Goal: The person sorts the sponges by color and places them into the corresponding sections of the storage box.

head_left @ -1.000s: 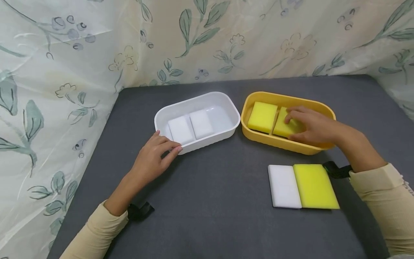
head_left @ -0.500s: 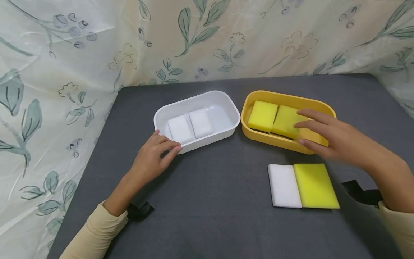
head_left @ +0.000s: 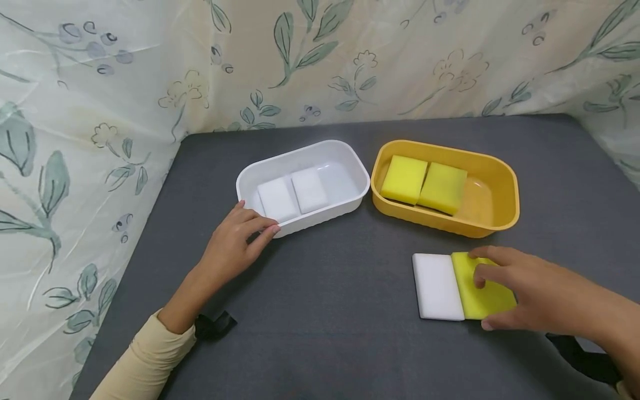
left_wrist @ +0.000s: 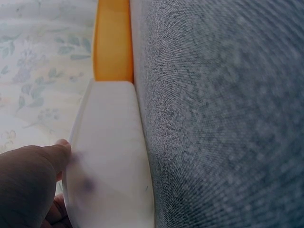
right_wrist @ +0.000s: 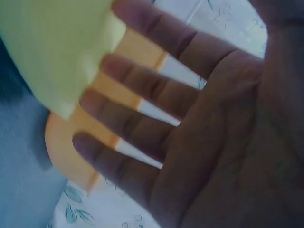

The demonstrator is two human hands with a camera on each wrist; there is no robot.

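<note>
In the head view, my left hand [head_left: 235, 239] pinches the near left rim of the white tray [head_left: 325, 215]. Dark finger marks show through the tray wall [left_wrist: 114, 152] in the left wrist view. Two white sponges [head_left: 278, 200] lie side by side inside it. My right hand [head_left: 530, 286] reaches over a yellow sponge [head_left: 467, 294] on the table, its fingers spread and holding nothing. The hand covers part of that sponge. A white sponge [head_left: 438, 288] lies against its left side. Seen from the right wrist, the fingers [right_wrist: 137, 76] are spread near a yellow sponge [right_wrist: 57, 52].
A yellow tray [head_left: 492, 194] stands right of the white tray, their ends close together. Two yellow sponges [head_left: 442, 189] fill its left part. Dark grey cloth covers the table [head_left: 330, 311], and a floral sheet [head_left: 320, 61] hangs behind and to the left.
My right hand has left the yellow tray and moved down toward the viewer, over the loose yellow sponge. The right sponge in that tray shifted slightly against its neighbour. My left hand stays put.
</note>
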